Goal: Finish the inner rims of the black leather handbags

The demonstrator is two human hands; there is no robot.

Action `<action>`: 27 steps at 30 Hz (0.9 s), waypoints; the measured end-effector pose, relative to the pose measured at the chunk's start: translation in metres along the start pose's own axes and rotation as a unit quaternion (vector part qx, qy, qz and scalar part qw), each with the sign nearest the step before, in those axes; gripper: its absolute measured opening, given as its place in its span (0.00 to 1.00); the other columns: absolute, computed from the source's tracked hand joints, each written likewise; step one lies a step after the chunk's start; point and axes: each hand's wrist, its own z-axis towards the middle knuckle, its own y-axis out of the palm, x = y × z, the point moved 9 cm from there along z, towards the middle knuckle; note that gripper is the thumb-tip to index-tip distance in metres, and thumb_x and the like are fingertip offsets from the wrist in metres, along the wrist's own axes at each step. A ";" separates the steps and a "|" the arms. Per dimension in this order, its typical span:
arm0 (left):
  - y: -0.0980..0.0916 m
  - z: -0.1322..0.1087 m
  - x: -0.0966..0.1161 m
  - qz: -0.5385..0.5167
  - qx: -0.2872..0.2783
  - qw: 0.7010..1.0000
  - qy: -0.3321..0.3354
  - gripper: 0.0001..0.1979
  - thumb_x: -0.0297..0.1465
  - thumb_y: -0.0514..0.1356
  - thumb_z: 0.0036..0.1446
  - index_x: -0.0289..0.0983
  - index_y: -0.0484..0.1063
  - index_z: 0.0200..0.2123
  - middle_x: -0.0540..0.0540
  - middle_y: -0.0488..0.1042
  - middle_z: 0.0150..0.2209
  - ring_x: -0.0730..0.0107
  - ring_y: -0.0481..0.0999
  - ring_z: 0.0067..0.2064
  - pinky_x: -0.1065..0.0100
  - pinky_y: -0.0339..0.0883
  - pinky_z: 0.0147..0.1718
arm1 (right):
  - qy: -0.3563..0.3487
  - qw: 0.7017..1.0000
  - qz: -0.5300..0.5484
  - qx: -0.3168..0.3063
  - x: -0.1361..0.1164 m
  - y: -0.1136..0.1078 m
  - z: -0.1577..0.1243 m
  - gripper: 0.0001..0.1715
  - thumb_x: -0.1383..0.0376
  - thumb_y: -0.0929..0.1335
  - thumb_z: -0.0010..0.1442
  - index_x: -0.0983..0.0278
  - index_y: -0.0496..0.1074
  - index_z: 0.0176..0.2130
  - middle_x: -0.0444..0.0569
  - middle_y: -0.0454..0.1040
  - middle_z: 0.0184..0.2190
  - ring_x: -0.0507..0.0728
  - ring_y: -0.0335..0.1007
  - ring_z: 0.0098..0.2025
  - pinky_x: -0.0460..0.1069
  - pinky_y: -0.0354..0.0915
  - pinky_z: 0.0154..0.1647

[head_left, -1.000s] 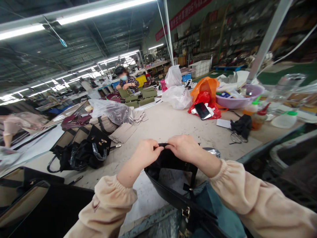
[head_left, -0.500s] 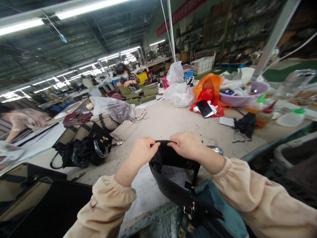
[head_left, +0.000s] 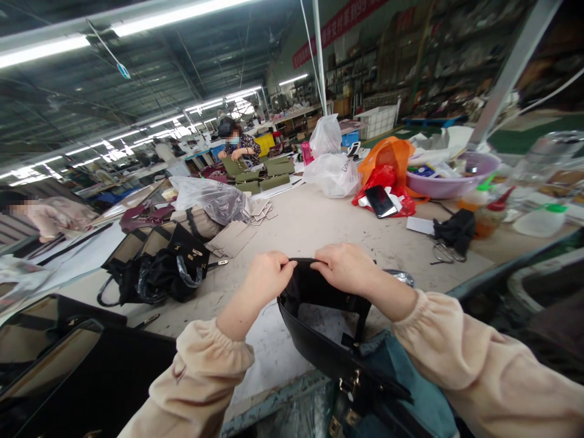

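A black handbag piece (head_left: 314, 344) with gold-coloured metal fittings curves down from my hands over the table's front edge. My left hand (head_left: 269, 275) pinches its upper rim between thumb and fingers. Just to the right, my right hand (head_left: 344, 267) grips the same rim, a short gap away. Teal cloth (head_left: 406, 377) lies below the piece, near my right forearm. White paper (head_left: 262, 359) shows on the table under and beside it. What the lower end of the piece rests on is hidden.
Black bags (head_left: 82, 365) stand at the lower left, with more black bag parts (head_left: 168, 261) behind them. A phone (head_left: 381, 201), a purple basin (head_left: 456, 182), scissors (head_left: 444, 252) and glue bottles (head_left: 493, 216) sit to the right. Two co-workers are at tables further off.
The view has shifted slightly, so most things sit a little further right. Both hands keep their pinch on the rim. The co-worker at far left has moved an arm.
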 end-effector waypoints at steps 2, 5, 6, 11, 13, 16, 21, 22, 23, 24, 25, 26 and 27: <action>0.001 0.000 0.000 0.009 -0.001 1.000 -0.001 0.17 0.34 0.55 0.56 0.35 0.71 0.18 0.48 0.71 0.21 0.74 0.65 0.24 0.71 0.51 0.26 | 0.004 1.000 0.001 -0.004 0.000 0.001 0.000 0.18 0.55 0.59 0.62 0.60 0.73 0.31 0.46 0.77 0.32 0.55 0.71 0.33 0.48 0.55 0.30; 0.001 0.000 -0.001 0.011 -0.002 1.000 0.001 0.17 0.35 0.55 0.57 0.35 0.71 0.18 0.48 0.71 0.20 0.74 0.64 0.24 0.70 0.50 0.25 | 0.008 1.000 0.002 -0.012 0.001 0.002 0.000 0.19 0.55 0.59 0.63 0.60 0.73 0.32 0.46 0.77 0.33 0.55 0.71 0.34 0.48 0.55 0.31; 0.001 0.000 -0.001 0.009 -0.001 1.000 0.002 0.17 0.35 0.55 0.57 0.35 0.70 0.18 0.48 0.71 0.20 0.74 0.64 0.23 0.71 0.50 0.25 | 0.009 1.000 0.002 -0.016 0.002 0.003 0.001 0.20 0.55 0.58 0.63 0.60 0.73 0.33 0.47 0.77 0.33 0.55 0.71 0.34 0.48 0.56 0.31; 0.001 -0.001 0.000 0.010 -0.003 1.000 0.001 0.17 0.35 0.55 0.57 0.35 0.71 0.19 0.48 0.71 0.20 0.74 0.64 0.24 0.70 0.50 0.25 | 0.014 0.999 0.004 -0.033 0.003 0.005 0.002 0.21 0.54 0.58 0.63 0.60 0.74 0.33 0.48 0.77 0.35 0.56 0.71 0.35 0.48 0.57 0.32; 0.001 -0.001 0.000 0.019 -0.007 1.000 -0.003 0.17 0.35 0.54 0.57 0.35 0.72 0.19 0.48 0.72 0.21 0.73 0.64 0.24 0.70 0.50 0.25 | 0.010 0.999 0.005 -0.038 0.002 0.005 0.002 0.21 0.54 0.57 0.64 0.60 0.74 0.34 0.48 0.77 0.35 0.56 0.71 0.36 0.48 0.57 0.33; 0.001 -0.001 -0.001 0.033 -0.011 0.999 -0.015 0.17 0.35 0.54 0.57 0.35 0.73 0.20 0.47 0.73 0.22 0.72 0.65 0.24 0.70 0.50 0.25 | 0.008 0.999 0.007 -0.043 0.000 0.005 0.001 0.22 0.54 0.57 0.64 0.60 0.74 0.34 0.49 0.77 0.35 0.56 0.72 0.36 0.48 0.58 0.34; 0.001 -0.002 -0.001 0.030 -0.006 0.999 -0.014 0.17 0.35 0.54 0.57 0.35 0.74 0.21 0.46 0.74 0.23 0.72 0.67 0.25 0.70 0.50 0.26 | 0.020 0.999 0.000 -0.042 -0.002 0.002 0.003 0.24 0.52 0.57 0.63 0.61 0.75 0.35 0.50 0.77 0.34 0.58 0.72 0.36 0.49 0.60 0.34; 0.002 -0.002 -0.001 0.027 -0.005 1.000 -0.015 0.17 0.35 0.54 0.57 0.35 0.74 0.21 0.46 0.74 0.23 0.72 0.67 0.25 0.70 0.50 0.26 | 0.019 0.999 0.000 -0.042 -0.004 0.002 0.005 0.25 0.51 0.57 0.63 0.61 0.75 0.35 0.51 0.77 0.34 0.59 0.73 0.36 0.49 0.61 0.34; 0.002 -0.002 -0.002 0.026 -0.005 0.999 -0.017 0.17 0.35 0.54 0.57 0.35 0.73 0.20 0.46 0.73 0.22 0.72 0.66 0.25 0.70 0.49 0.25 | 0.018 0.999 0.001 -0.042 -0.007 0.002 0.007 0.26 0.50 0.56 0.63 0.61 0.75 0.35 0.51 0.77 0.34 0.59 0.73 0.36 0.49 0.61 0.34; 0.002 -0.002 -0.002 0.026 -0.004 0.999 -0.019 0.17 0.35 0.54 0.57 0.35 0.73 0.20 0.46 0.73 0.22 0.72 0.66 0.25 0.70 0.49 0.25 | 0.017 0.999 0.003 -0.040 -0.010 0.001 0.009 0.26 0.50 0.56 0.63 0.61 0.75 0.35 0.51 0.77 0.34 0.59 0.73 0.36 0.49 0.61 0.34; 0.002 -0.002 -0.003 0.025 -0.003 0.999 -0.021 0.17 0.35 0.54 0.57 0.35 0.73 0.20 0.46 0.73 0.21 0.72 0.66 0.24 0.70 0.49 0.25 | 0.018 0.999 0.006 -0.036 -0.012 0.001 0.011 0.26 0.50 0.56 0.63 0.62 0.75 0.35 0.51 0.77 0.34 0.59 0.73 0.36 0.49 0.62 0.34; 0.002 -0.002 -0.003 0.024 -0.003 0.999 -0.022 0.17 0.35 0.54 0.57 0.35 0.73 0.20 0.47 0.72 0.21 0.73 0.65 0.24 0.70 0.49 0.25 | 0.018 0.999 0.008 -0.033 -0.015 0.001 0.013 0.25 0.52 0.57 0.64 0.62 0.75 0.35 0.51 0.77 0.34 0.58 0.73 0.36 0.48 0.62 0.34; 0.002 -0.002 -0.003 0.021 -0.003 1.000 -0.021 0.17 0.34 0.54 0.57 0.35 0.72 0.19 0.47 0.72 0.21 0.73 0.65 0.24 0.70 0.49 0.24 | 0.019 0.999 0.010 -0.029 -0.018 0.002 0.015 0.24 0.54 0.57 0.64 0.62 0.75 0.35 0.51 0.77 0.34 0.58 0.73 0.36 0.48 0.62 0.34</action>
